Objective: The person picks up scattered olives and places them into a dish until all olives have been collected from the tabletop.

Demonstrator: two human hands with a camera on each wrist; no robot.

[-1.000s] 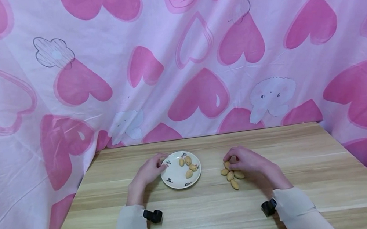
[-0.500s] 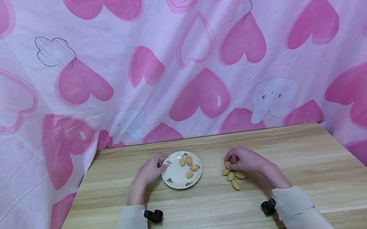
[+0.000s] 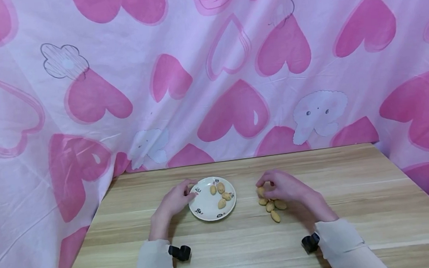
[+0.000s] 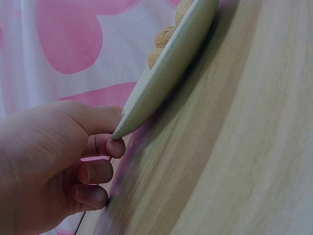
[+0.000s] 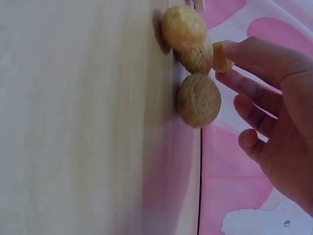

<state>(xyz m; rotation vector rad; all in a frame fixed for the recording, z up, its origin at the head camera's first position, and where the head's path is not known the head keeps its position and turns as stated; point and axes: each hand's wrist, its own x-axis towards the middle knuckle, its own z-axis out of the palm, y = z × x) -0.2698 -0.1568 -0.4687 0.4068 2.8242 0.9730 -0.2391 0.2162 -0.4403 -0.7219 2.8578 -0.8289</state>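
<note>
My left hand (image 3: 176,199) pinches the left rim of a small white plate (image 3: 202,210) with printed marks. In the left wrist view the thumb lies over the rim of the plate (image 4: 156,88), with a fingertip beneath it. Several tan, oval nuts in rough shells (image 3: 221,203) lie on the plate's right half. To the right of the plate, my right hand (image 3: 284,186) pinches one nut (image 5: 223,58) between thumb and forefinger, just above a small pile. Its other fingers are loosely bent. Several nuts (image 3: 269,206) lie on the table close under this hand.
The wooden table (image 3: 226,253) reaches back to a pink and white curtain (image 3: 227,63) with heart prints. Bare wood lies between the plate and the pile. Each wrist carries a small black camera (image 3: 180,253).
My right hand has shifted slightly left and up, drawing the pinched nut off the pile. The left hand and the plate stay in place.
</note>
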